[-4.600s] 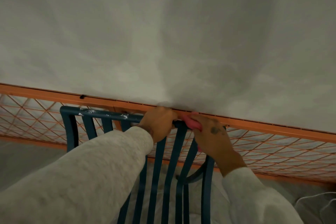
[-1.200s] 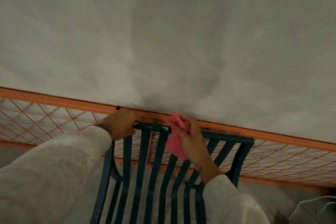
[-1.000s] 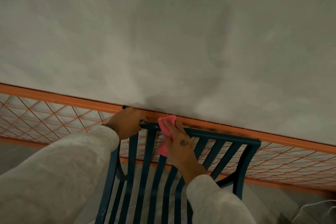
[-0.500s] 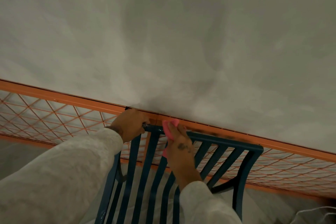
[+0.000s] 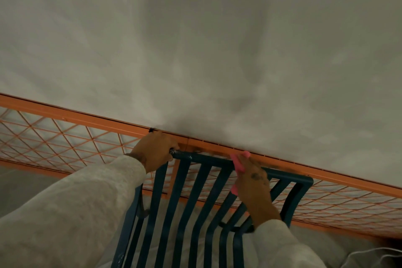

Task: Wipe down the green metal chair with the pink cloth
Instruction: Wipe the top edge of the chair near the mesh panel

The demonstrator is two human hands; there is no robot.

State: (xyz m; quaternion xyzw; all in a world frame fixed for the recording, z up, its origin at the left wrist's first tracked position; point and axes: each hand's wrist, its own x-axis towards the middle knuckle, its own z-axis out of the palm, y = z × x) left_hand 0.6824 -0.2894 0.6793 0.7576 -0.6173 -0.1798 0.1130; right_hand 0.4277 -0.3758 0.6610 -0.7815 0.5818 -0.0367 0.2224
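In the foreground, the left hand (image 5: 154, 150) has its grip clenched round the top-rail corner of the chair (image 5: 206, 160), and the right hand (image 5: 253, 187) grasps the cloth (image 5: 239, 159) draped over the rail's middle. The metal looks stiff and steady, best held by that rail; the cloth is soft. Seat and legs are cut off; behind stand orange mesh (image 5: 76, 115) and a wall (image 5: 195, 39).

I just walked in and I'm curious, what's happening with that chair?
A person in pale grey sleeves is wiping a dark green metal slatted chair. The left hand grips the left corner of its top rail, while the right hand holds a pink cloth over that rail, right of the middle. The chair stands against an orange wire mesh fence before a grey wall.
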